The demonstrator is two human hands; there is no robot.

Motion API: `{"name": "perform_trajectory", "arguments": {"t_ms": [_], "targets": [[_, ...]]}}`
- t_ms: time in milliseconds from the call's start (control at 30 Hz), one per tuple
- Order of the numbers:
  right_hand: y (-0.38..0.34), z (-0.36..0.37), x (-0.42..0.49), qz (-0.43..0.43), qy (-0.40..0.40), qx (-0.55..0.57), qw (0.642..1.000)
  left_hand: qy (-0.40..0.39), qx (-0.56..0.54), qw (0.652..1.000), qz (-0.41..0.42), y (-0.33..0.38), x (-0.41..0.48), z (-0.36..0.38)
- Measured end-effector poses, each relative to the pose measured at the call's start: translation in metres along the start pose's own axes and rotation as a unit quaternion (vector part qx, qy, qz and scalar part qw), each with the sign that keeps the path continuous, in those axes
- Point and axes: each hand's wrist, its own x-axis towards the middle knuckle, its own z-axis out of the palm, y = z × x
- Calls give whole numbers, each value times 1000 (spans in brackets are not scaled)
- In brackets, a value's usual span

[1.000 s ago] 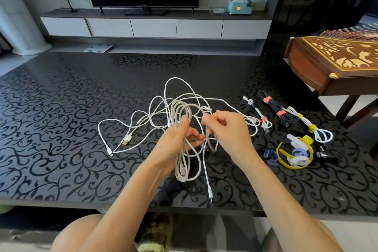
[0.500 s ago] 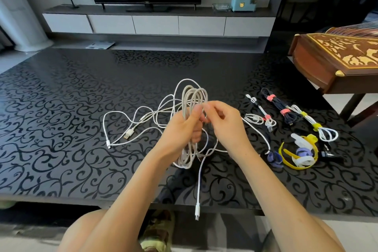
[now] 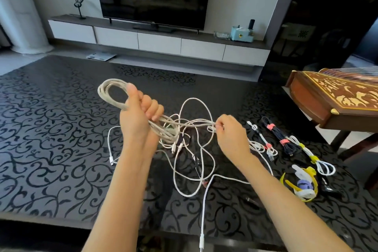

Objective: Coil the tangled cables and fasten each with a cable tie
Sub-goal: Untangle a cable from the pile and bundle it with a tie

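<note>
My left hand fists the white coil, raised left of centre. My right hand pinches a strand taut over the tangle, I judge to free slack for winding.

Both forearms show bare along their whole visible length — left grip and right grip bare too.

**Hands apart, coil raised**

A second ago my hands met over the tangle. Now my left hand has swung up and to the left, carrying the coil so its loop stands above the fist. My right hand has drawn away to the right, fingers pinching a strand stretched between the two. The tangle has slid nearer, and one plug now hangs past the near edge of the desk.
</note>
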Motion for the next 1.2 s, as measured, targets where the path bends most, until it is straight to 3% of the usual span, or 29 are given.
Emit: {"name": "perform_trajectory", "arguments": {"t_ms": [133,300,400,533,600,733,800,867,933,1000,1033,1067,1100,1133,1200], "targets": [[-4,-14,63,38,-16,-70,997,50,-41,998,25,21,14,-18],[-72,-37,128,35,6,97,995,107,-15,993,40,19,20,-26],[-131,-64,156,-56,57,61,995,112,-10,992,57,22,21,-24],[-183,-88,176,-189,150,19,970,111,-23,989,89,27,22,-20],[-189,-87,181,-164,178,97,965,118,-21,988,93,26,22,-21],[-178,-100,183,20,132,268,954,122,1,988,90,23,22,-27],[-175,-116,180,-23,145,356,923,116,37,988,93,20,23,-26],[-180,-130,168,-129,163,383,900,115,72,986,99,16,24,-26],[-182,-139,154,-240,170,265,918,121,121,979,108,15,22,-28],[-181,-147,141,-292,112,-4,950,129,164,972,107,17,20,-32],[-177,-149,132,-272,54,-183,943,128,178,971,98,18,18,-34],[-173,-148,122,-252,5,-337,907,120,187,972,82,18,17,-36],[-168,-147,113,-246,-35,-420,873,106,191,974,60,19,16,-37],[-162,-145,101,-262,-70,-423,865,90,194,976,35,19,14,-38],[-153,-141,76,-265,-146,-270,914,54,208,977,-14,18,11,-40]]}}
